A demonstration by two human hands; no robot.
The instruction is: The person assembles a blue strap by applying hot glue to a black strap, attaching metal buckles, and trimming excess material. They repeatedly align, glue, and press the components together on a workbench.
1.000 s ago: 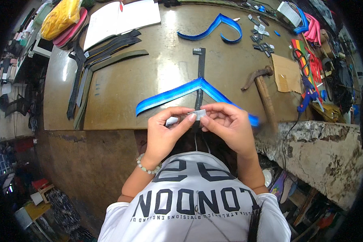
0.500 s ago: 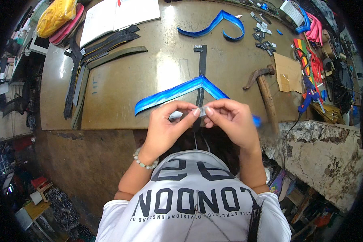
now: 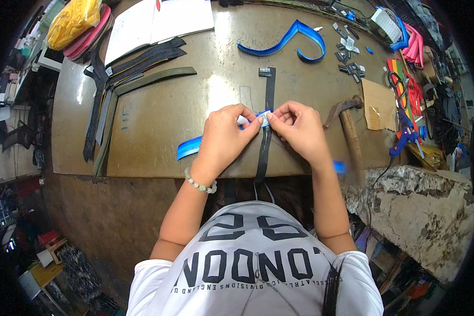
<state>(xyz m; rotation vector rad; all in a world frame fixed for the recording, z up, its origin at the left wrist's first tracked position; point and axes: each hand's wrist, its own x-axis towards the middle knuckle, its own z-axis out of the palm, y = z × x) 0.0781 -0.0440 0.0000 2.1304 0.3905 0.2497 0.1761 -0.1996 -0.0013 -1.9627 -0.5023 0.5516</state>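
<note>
My left hand and my right hand meet over the table's middle. Between thumbs and fingers, both pinch a small whitish label. It lies against the bend of a blue ribbed strap, whose middle my hands mostly cover; its left end shows beside my left wrist. Under the bend runs a flat black strap with a folded far end, reaching toward the table's near edge. A scrap of white shows by my left fingers; what it is I cannot make out.
To the right lies a hammer, with cardboard and a blue glue gun beyond it. Another bent blue strap and small dark tags lie farther back. Black straps and an open notebook occupy the left.
Both hands have moved away from my body, carrying the label from the near edge onto the blue strap's bend. The view has shifted slightly.
</note>
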